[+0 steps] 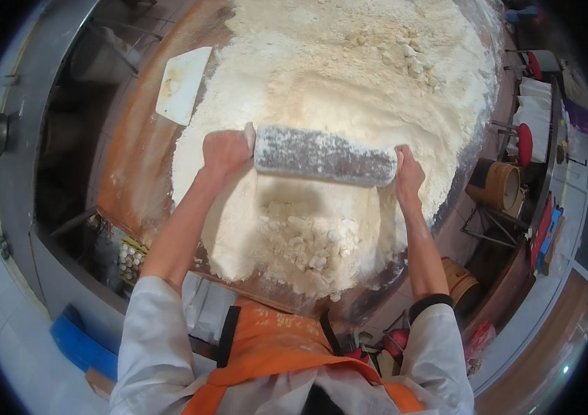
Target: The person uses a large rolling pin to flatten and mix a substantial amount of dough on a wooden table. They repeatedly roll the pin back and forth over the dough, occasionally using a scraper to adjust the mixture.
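My left hand [227, 150] and my right hand [409, 171] grip the two ends of a thick, flour-coated rolling pin [325, 155]. The pin lies across a broad bed of pale flour [283, 98] spread over a wooden tabletop [138, 129]. Between the pin and my orange apron [278, 332] is a heap of crumbly lumps [320, 244]. More lumps [413, 57] sit in the flour towards the far right. Left of the flour, a white flat scraper [184, 85] rests on the wood.
Red-seated stools [524, 144] and a round wooden container [506, 187] stand right of the table. A metal counter [40, 104] runs along the left. A tray of eggs [130, 259] is beneath the table's near left corner, and a blue object [84, 342] lies at lower left.
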